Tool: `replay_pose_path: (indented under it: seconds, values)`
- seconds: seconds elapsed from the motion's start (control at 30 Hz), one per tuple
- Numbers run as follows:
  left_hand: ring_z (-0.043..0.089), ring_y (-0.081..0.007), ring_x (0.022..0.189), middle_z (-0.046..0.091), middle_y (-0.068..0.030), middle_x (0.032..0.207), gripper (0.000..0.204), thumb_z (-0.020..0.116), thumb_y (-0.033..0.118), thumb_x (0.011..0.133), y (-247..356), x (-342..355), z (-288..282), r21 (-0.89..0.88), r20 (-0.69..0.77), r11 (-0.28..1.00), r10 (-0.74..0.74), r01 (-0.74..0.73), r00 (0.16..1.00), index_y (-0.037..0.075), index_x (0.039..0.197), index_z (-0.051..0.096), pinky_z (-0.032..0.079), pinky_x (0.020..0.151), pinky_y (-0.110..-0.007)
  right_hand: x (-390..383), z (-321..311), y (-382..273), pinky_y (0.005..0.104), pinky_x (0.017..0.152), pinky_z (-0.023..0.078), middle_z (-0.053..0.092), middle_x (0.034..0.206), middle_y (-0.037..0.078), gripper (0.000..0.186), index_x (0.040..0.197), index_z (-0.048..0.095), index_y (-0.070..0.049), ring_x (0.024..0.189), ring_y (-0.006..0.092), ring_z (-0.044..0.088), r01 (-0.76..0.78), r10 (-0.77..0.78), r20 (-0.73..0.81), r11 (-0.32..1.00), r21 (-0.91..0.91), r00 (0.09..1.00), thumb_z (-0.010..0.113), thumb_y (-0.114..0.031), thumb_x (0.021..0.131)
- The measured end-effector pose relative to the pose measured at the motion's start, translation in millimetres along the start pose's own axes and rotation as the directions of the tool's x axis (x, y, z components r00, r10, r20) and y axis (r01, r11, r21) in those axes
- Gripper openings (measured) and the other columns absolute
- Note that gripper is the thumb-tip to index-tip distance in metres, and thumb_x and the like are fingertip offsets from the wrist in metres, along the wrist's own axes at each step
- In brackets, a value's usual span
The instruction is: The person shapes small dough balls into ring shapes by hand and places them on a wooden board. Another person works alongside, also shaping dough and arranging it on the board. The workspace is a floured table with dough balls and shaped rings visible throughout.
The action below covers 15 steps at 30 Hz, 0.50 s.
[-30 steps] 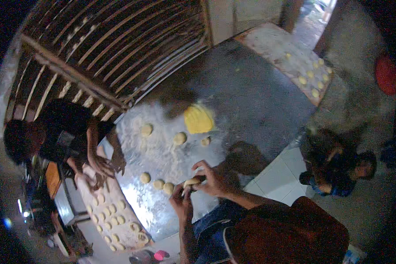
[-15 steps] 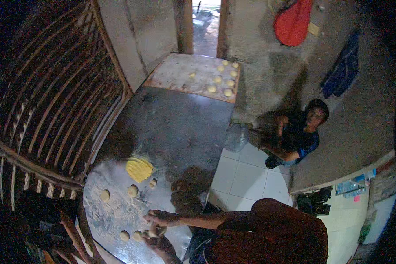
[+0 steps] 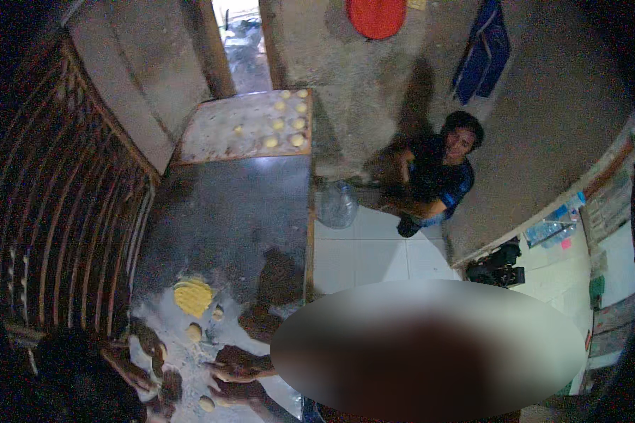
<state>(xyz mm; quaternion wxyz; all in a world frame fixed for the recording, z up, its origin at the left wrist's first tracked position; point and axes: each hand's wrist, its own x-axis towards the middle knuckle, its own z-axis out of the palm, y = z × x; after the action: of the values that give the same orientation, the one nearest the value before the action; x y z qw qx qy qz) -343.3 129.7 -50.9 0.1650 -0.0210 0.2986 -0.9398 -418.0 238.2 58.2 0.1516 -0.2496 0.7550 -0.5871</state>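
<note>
My right hand (image 3: pixel 229 365) and my left hand (image 3: pixel 226 390) are close together low in the view over the floury metal table (image 3: pixel 190 218). Both look closed, fingers curled inward, but what lies between them is too dark to make out. A pale dough round (image 3: pixel 206 403) sits just below my left hand. Above my hands are another dough round (image 3: pixel 194 333), a smaller piece (image 3: pixel 218 312) and a bumpy yellow flattened mass (image 3: pixel 192 296). Flour is spread around them.
A co-worker's arm (image 3: pixel 127 370) reaches onto the table from lower left, beside slatted wood (image 3: pixel 70 211). A board (image 3: pixel 212 127) with several dough rounds spans the far end. Another person (image 3: pixel 430 183) is low by the right wall, near a clear plastic jug (image 3: pixel 337 204). A blurred patch covers the lower right.
The view has swung round, bringing the doorway and far wall upright. My hands now appear lower and further left. The co-worker's arms reach over the table beside the dough.
</note>
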Motion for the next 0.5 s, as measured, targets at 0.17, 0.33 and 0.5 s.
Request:
replay_pose_path:
  seconds: [0.17,0.33,0.5]
  values:
    - [0.056,-0.0187,0.098,0.059,-0.0072,0.107,0.029,0.040,0.032,0.100,98.5,0.4,-46.1,0.987,0.158,-0.035,0.218,-0.154,0.963,0.009,0.105,0.056,0.041,0.091,-0.035,-10.2,0.7,21.7,0.0494,0.052,0.038,0.053,0.056,0.024,0.070,0.056,0.056,-0.002,0.052,0.0413,0.053,0.055,-0.053,0.054,0.998,-0.036,0.997,0.041,-0.058,0.094]
    - [0.050,-0.0314,0.119,0.054,-0.0188,0.127,0.077,0.042,0.065,0.090,28.9,-18.6,-24.4,0.995,0.095,-0.042,0.443,-0.085,0.891,0.002,0.133,0.047,0.034,0.109,-0.050,-11.0,-14.4,30.9,0.0494,0.052,0.038,0.053,0.055,0.021,0.074,0.051,0.053,-0.002,0.053,0.0411,0.051,0.129,-0.121,0.062,0.983,-0.129,0.991,0.036,-0.059,0.095]
    - [0.053,-0.0301,0.109,0.055,-0.0172,0.117,0.061,0.044,0.054,0.092,1.0,-16.2,-29.2,0.856,0.062,-0.488,0.421,0.169,0.905,0.002,0.123,0.051,0.038,0.098,-0.049,-19.2,1.7,28.3,0.0484,0.060,0.037,0.052,0.057,0.021,0.060,0.069,0.060,-0.001,0.060,0.0400,0.052,0.317,-0.314,0.042,0.944,-0.096,0.948,0.036,-0.049,0.098]
